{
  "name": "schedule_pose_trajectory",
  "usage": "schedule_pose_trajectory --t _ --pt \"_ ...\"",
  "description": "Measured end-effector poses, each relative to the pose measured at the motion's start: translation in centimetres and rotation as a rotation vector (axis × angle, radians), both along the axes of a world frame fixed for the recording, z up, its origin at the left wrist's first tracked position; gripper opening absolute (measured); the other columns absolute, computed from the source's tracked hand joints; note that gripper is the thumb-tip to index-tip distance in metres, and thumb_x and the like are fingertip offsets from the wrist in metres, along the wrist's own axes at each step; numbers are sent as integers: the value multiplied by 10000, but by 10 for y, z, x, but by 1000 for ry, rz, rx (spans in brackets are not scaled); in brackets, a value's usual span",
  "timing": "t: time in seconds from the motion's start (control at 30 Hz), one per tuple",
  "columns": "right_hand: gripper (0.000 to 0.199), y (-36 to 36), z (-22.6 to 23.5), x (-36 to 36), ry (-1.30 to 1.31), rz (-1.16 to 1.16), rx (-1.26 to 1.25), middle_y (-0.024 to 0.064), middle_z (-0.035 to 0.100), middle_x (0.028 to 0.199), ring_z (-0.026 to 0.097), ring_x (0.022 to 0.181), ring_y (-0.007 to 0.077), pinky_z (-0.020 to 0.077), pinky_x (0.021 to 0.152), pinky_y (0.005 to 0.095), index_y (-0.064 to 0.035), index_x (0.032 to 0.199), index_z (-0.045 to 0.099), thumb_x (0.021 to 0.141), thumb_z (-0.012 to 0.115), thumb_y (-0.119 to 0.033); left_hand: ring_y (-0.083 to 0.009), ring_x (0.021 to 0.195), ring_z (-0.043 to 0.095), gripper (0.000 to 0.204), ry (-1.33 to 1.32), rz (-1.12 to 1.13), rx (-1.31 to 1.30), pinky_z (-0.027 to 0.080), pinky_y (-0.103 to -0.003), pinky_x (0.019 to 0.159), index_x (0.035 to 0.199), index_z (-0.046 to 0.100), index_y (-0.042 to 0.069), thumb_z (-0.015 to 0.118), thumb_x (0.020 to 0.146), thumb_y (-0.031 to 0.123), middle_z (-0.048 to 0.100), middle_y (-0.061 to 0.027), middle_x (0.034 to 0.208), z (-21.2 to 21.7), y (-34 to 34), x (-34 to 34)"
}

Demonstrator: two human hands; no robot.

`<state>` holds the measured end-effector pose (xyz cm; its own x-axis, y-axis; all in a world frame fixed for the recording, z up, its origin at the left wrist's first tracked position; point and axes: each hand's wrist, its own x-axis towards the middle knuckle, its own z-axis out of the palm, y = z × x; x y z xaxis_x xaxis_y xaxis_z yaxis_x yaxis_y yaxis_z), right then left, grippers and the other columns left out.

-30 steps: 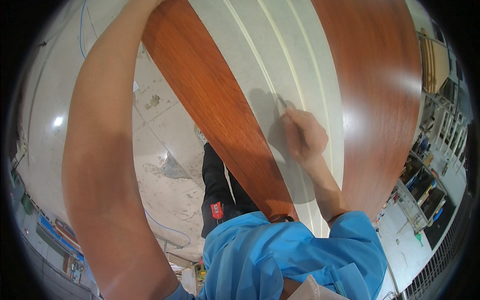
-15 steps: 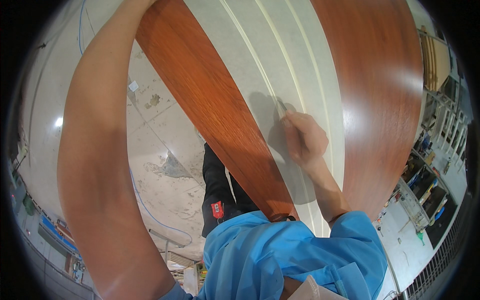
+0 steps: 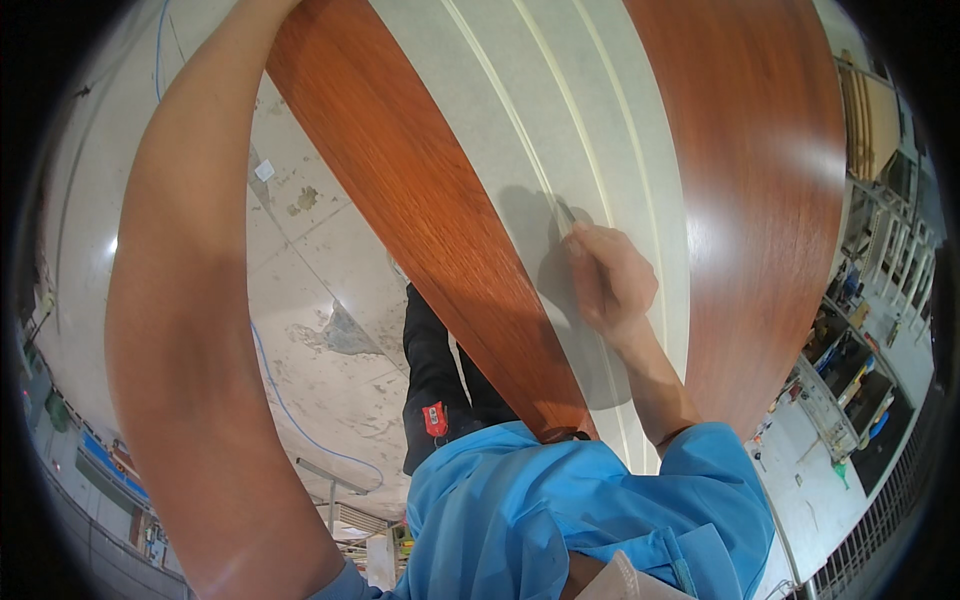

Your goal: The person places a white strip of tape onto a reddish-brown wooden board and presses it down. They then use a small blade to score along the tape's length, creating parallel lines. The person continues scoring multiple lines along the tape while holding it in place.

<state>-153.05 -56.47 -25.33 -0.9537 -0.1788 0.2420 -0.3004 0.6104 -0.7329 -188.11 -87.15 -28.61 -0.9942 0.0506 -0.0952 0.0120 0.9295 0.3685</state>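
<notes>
A long reddish-brown wood-grain board (image 3: 420,190) slants before me, with a pale grey band (image 3: 480,120) along it. Narrow cream lines (image 3: 560,85) run lengthwise in that band. My right hand (image 3: 617,275) is closed in a pinch over the band, around a thin, dark, pointed tool (image 3: 565,210). The tool's tip lies at or very near one cream line; its kind is too small to make out. My left forearm (image 3: 185,280) reaches up along the left side, and its hand runs out of the picture at the top, by the board's far left edge.
Below on the left is a stained tiled floor (image 3: 290,400) with a blue hose (image 3: 290,415) across it. A wider reddish-brown section (image 3: 760,180) flanks the band on the right. Farther right stand tool shelves (image 3: 850,380) and stacked boards (image 3: 868,120).
My left forearm has shifted slightly to the left. The right hand and its tool stay in nearly the same place on the pale band.
</notes>
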Motion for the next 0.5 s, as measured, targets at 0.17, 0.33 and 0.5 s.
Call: schedule_pose_trajectory --t 0.17,0.33,0.5 --pt "317 1 0 2 4 -6 8 167 770 966 760 784 267 582 659 317 30 1148 708 861 720 166 -532 1234 650 772 10 3 -26 483 -552 1103 1142 734 -140 397 1101 553 683 -424 1204 -7 0 -5" --pt "315 2 -1 6 17 -5 6 172 771 968 754 771 262 578 651 313 32 1147 708 863 723 167 -533 1232 647 774 85 -98 -68 487 -549 1098 1132 739 -130 392 1105 562 684 -421 1196 -15 -4 -7" --pt "311 3 -4 6 27 -3 4 175 769 961 743 747 258 571 641 310 36 1145 707 864 726 168 -530 1231 648 779 22 -13 -50 488 -550 1095 1114 745 -126 388 1105 566 686 -417 1190 -12 -2 -11"
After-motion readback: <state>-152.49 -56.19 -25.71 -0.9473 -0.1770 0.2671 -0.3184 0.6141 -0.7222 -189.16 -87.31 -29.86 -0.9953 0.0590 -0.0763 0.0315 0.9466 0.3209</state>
